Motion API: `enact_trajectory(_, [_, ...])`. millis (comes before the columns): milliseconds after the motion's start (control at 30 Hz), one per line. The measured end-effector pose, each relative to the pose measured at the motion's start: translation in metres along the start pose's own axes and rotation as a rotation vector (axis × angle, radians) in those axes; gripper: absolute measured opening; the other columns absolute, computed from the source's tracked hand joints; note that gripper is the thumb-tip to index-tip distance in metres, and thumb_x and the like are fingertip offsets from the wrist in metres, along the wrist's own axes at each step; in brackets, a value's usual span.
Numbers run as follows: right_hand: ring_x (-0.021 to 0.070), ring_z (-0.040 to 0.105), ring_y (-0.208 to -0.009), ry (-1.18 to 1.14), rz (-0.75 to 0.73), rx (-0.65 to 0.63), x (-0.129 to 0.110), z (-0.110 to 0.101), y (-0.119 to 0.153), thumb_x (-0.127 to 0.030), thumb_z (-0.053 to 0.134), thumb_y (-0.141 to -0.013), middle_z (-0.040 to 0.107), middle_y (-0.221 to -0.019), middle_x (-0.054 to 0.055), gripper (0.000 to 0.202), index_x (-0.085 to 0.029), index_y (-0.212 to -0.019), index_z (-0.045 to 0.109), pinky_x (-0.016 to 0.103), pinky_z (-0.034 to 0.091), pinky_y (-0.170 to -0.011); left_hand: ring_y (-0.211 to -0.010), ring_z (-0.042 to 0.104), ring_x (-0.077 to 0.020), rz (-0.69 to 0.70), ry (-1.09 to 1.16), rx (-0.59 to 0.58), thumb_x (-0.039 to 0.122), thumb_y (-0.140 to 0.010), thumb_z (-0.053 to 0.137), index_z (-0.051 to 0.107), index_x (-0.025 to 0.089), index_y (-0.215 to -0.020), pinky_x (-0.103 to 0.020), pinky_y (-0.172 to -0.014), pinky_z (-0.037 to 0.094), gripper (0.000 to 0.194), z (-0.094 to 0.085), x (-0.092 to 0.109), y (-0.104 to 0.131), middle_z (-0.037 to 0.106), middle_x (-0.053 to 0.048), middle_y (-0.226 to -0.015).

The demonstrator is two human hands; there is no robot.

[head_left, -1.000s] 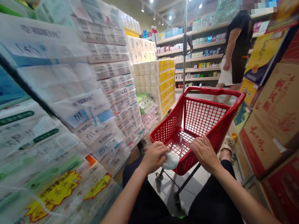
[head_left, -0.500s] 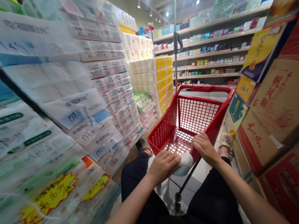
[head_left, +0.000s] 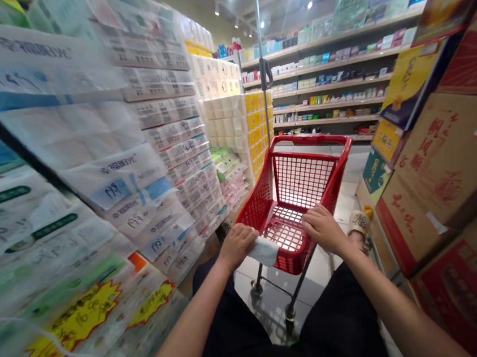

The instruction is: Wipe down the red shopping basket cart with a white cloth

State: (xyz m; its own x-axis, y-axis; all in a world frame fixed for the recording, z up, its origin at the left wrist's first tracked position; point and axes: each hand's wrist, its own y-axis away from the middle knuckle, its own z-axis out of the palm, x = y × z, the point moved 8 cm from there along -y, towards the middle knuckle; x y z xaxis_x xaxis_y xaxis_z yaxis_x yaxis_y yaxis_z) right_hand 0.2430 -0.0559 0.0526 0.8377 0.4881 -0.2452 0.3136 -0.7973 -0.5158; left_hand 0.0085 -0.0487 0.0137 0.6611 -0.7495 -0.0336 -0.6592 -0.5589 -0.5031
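Note:
A red plastic shopping basket cart (head_left: 306,178) on thin metal legs with small wheels stands between my knees; its basket holds nothing. My left hand (head_left: 239,245) is closed over the near left rim, with a white cloth (head_left: 264,251) under its fingertips that drapes over the near edge. My right hand (head_left: 322,227) rests curled on the right rim, its fingers bent over the edge; the fingertips are partly hidden.
Tall stacks of packaged tissue (head_left: 169,134) rise close on the left. Cardboard boxes (head_left: 437,163) are piled on the right. Shelves of small goods (head_left: 326,87) and a thin metal pole (head_left: 260,40) stand ahead. My right shoe (head_left: 359,221) is beside the boxes.
My left hand has slid left along the near rim with the white cloth. The cart has turned and shifted slightly left, showing more of its legs. My right hand stays at the rim.

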Motion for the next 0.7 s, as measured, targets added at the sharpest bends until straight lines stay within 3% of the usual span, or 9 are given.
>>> enact_trajectory(100, [0.0189, 0.054, -0.091, 0.141, 0.034, -0.035, -0.015, 0.003, 0.002, -0.033, 0.04, -0.094, 0.065, -0.079, 0.001, 0.033, -0.024, -0.071, 0.061, 0.047, 0.024, -0.108, -0.098, 0.053, -0.0217, -0.005, 0.012, 0.012, 0.03, -0.095, 0.049, 0.059, 0.024, -0.113, -0.042, -0.097, 0.04, 0.022, 0.001, 0.02, -0.005, 0.06, -0.006, -0.1])
enact_trajectory(167, [0.0202, 0.057, -0.087, 0.212, 0.047, -0.111, -0.03, 0.011, 0.006, -0.035, 0.039, -0.095, 0.068, -0.077, 0.003, 0.037, -0.023, -0.069, 0.062, 0.048, 0.028, -0.105, -0.094, 0.053, -0.0218, -0.016, 0.008, 0.029, 0.031, -0.095, 0.047, 0.059, 0.024, -0.113, -0.042, -0.095, 0.04, 0.022, 0.001, 0.038, -0.009, 0.06, -0.006, -0.097])
enact_trajectory(300, [0.0202, 0.064, -0.074, 0.237, 0.225, -0.297, -0.044, 0.028, 0.021, -0.039, 0.026, -0.1, 0.071, -0.08, 0.007, 0.047, -0.021, -0.083, 0.065, 0.037, 0.043, -0.076, -0.089, 0.054, -0.0223, -0.012, 0.002, 0.046, 0.033, -0.097, 0.042, 0.058, 0.023, -0.112, -0.04, -0.087, 0.042, 0.024, 0.007, 0.077, -0.021, 0.061, -0.007, -0.094])
enact_trajectory(367, [0.0212, 0.066, -0.073, 0.275, 0.299, -0.332, -0.039, 0.026, 0.031, -0.04, 0.022, -0.1, 0.072, -0.085, 0.008, 0.047, -0.022, -0.097, 0.065, 0.032, 0.042, -0.065, -0.088, 0.056, -0.0222, 0.025, 0.027, 0.041, 0.033, -0.098, 0.041, 0.057, 0.022, -0.114, -0.038, -0.083, 0.044, 0.026, 0.01, 0.093, -0.027, 0.062, -0.007, -0.093])
enact_trajectory(433, [0.023, 0.067, -0.077, 0.34, 0.268, -0.348, -0.032, 0.021, 0.039, -0.04, 0.024, -0.1, 0.072, -0.09, 0.01, 0.044, -0.023, -0.106, 0.064, 0.031, 0.04, -0.061, -0.09, 0.058, -0.0216, 0.082, 0.067, 0.03, 0.033, -0.098, 0.041, 0.055, 0.021, -0.118, -0.037, -0.082, 0.047, 0.027, 0.012, 0.102, -0.033, 0.063, -0.007, -0.095])
enact_trajectory(567, [0.0219, 0.068, -0.078, 0.374, 0.151, -0.345, -0.013, 0.013, 0.049, -0.039, 0.03, -0.1, 0.072, -0.093, 0.01, 0.038, -0.025, -0.117, 0.06, 0.029, 0.04, -0.061, -0.103, 0.06, -0.0185, 0.221, 0.168, 0.008, 0.027, -0.098, 0.043, 0.056, 0.024, -0.121, -0.038, -0.096, 0.047, 0.026, 0.004, 0.102, -0.037, 0.066, -0.005, -0.104])
enact_trajectory(700, [0.0203, 0.067, -0.072, 0.307, 0.174, -0.334, 0.002, 0.012, 0.047, -0.047, 0.02, -0.1, 0.072, -0.083, 0.008, 0.05, -0.026, -0.104, 0.066, 0.029, 0.04, -0.062, -0.128, 0.049, -0.017, 0.259, 0.164, 0.009, 0.024, -0.096, 0.049, 0.057, 0.029, -0.122, -0.045, -0.117, 0.029, 0.028, -0.007, 0.075, -0.033, 0.063, -0.002, -0.124])
